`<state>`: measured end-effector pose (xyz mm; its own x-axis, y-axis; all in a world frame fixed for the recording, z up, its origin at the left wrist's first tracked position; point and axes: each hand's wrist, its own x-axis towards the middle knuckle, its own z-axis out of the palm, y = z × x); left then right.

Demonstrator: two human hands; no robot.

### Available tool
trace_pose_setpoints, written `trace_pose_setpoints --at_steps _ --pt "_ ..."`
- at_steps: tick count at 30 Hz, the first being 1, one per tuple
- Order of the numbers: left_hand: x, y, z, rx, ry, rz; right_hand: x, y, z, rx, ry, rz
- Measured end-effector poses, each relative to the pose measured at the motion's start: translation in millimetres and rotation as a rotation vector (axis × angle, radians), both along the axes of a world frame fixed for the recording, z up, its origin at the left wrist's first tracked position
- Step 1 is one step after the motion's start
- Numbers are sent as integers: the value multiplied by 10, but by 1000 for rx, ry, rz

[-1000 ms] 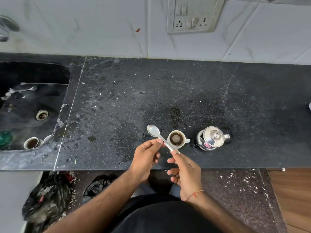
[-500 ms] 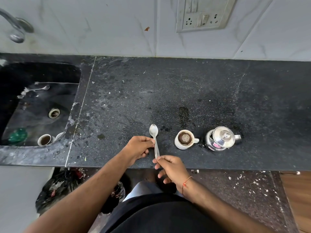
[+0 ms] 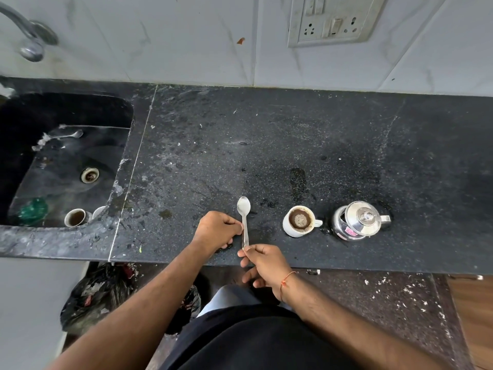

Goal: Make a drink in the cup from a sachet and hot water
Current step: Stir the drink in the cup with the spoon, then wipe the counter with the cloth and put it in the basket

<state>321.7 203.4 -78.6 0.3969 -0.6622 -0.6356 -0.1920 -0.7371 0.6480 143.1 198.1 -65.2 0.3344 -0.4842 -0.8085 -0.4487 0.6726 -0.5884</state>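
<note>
A speckled black stone counter (image 3: 266, 145) ran beneath pale marbled wall tiles (image 3: 160, 36) — a switch-and-socket plate (image 3: 330, 20) fixed above. At left lay a dark sink (image 3: 66, 156) under a steel tap (image 3: 26, 36); below, dusty flecked flooring (image 3: 386, 303).

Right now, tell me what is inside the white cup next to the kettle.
The white cup holds dark brown liquid with pale froth at its middle and brown residue on the inner wall. Anything below the surface is hidden by the drink.
</note>
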Motion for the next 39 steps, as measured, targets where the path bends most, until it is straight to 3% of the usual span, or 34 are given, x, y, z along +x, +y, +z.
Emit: trace_pose_setpoints --at_steps 11,24,28,35,39 --pt "-10 76 -10 -28 -117 -95 53 -67 14 90 70 87" --pt "-78 72 40 -34 -238 -101 -88 -236 72 47 66 31" --pt "-196 83 151 -174 -354 -68 -193 -274 233 -246 86 139" --pt "-463 -62 404 -662 -638 -315 -516 -433 600 -1241 279 366" --pt "-646 -220 547 -652 -734 -413 -673 -608 654 -1466 382 447"
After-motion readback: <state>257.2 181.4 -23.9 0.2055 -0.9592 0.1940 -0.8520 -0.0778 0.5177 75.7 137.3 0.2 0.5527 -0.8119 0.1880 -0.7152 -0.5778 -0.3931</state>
